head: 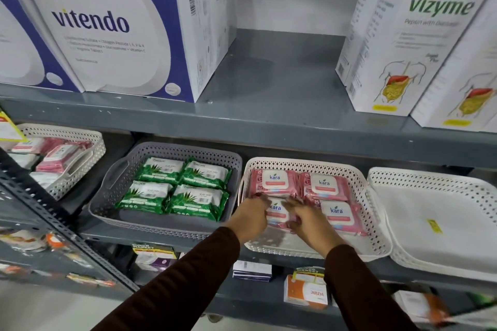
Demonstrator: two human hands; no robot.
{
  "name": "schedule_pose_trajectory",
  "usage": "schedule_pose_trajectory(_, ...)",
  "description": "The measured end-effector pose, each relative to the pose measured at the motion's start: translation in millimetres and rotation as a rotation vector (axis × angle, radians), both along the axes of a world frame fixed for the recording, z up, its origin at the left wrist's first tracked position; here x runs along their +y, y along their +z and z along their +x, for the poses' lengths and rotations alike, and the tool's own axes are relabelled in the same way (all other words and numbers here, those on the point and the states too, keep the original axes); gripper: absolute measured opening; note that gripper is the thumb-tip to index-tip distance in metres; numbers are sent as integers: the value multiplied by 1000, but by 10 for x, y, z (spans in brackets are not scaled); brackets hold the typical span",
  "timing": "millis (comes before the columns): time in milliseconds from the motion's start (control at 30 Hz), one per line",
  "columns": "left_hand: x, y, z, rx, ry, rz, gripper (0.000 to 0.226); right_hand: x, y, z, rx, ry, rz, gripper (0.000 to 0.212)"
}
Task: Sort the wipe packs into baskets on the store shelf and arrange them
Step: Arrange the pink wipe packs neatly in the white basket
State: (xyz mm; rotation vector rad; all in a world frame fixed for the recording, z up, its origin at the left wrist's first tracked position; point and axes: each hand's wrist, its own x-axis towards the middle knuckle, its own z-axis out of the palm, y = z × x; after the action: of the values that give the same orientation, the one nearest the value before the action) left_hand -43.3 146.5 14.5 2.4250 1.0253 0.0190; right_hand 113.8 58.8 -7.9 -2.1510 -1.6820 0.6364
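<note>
A grey metal store shelf (269, 126) fills the view, with large white Vitendo boxes (107, 24) and Vizyme boxes (419, 35) on the upper tier and a row of perforated baskets on the tier below. Far right, a white basket (403, 177) looks empty; the cream basket (360, 177) in the middle holds four pink wipe packs (322, 187) in a two-by-two grid; just beside it on the left, a grey basket (113, 177) holds four green wipe packs (161, 173) laid the same way. Both hands are in the cream basket on the front-left pink pack (278, 213): the left hand (252, 213) curls over its left edge, the right hand (304, 219) lies half open across its right side, fingers spread. To finish this step well, I would press the pack flat, square its edges against its neighbours and keep the label facing up.
</note>
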Motion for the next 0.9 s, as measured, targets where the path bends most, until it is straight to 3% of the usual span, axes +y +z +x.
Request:
schedule_pose_trajectory(167, 12, -51, 44, 31, -53, 124, 33, 22, -131, 32, -138, 26, -16, 51)
schedule_pose_trajectory(300, 41, -151, 63, 29, -53, 137, 28, 67, -182, 42, -139, 51, -59, 51)
schedule_pose_trajectory(467, 25, -215, 86, -67, -43, 180, 29, -73, -46, 216, 112, -46, 78, 39)
schedule_pose_trajectory(633, -42, -271, 198, -149, -39, 96, 34, -410, -10, 738, -11, -254, 111, 42)
schedule_pose_trajectory(900, -25, -383, 273, -160, -16, 42, 33, -409, -96, 720, 4, -212, 81, 43)
